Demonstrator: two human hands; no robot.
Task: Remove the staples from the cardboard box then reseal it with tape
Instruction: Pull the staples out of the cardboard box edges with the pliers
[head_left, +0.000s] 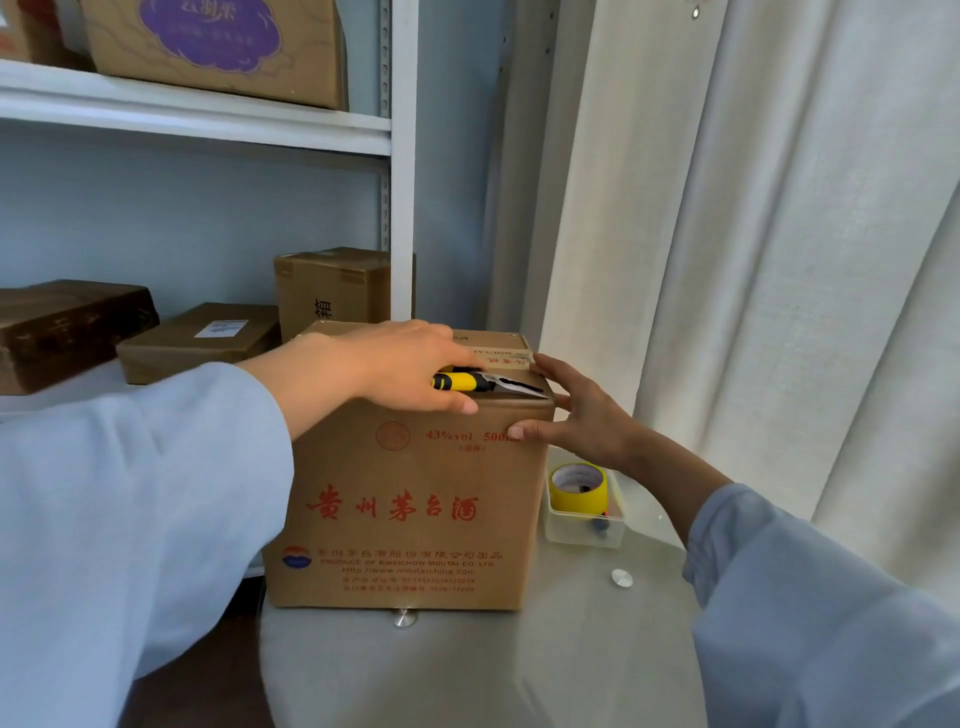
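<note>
**Pliers on the lid, staples yet to come out**

We have the cardboard box (415, 499) standing upright on the table (467, 670), its printed front toward us, pushed up against the white shelf unit (402, 156). Our left hand (395, 364) reaches across the top and its grip is clenched round the yellow-and-black pliers (483, 383), whose nose lies flat along the front edge of the lid, pointing right. Our right hand (582, 415) has a released grip: the fingers are spread, the thumb pressed to the front face and the fingertips touching the top right corner, steadying the box and holding nothing.

The roll of yellow tape (578, 488) waits in a small clear tub (584, 527) just beside the box on the right. We cannot make out the staples from here; the left hand hides much of the lid.

As we judge it, the risks are these:

- The pliers' nose points at our right fingertips, which are close to it. A slip as we pry could jab them.
- Levering hard at a staple could tear the flap, leaving a poor surface for the tape.
- The box is tall; a sharp upward pull with only a light steadying touch could tip it toward the tub.
- A freed staple could spring off and be lost on the table.
</note>
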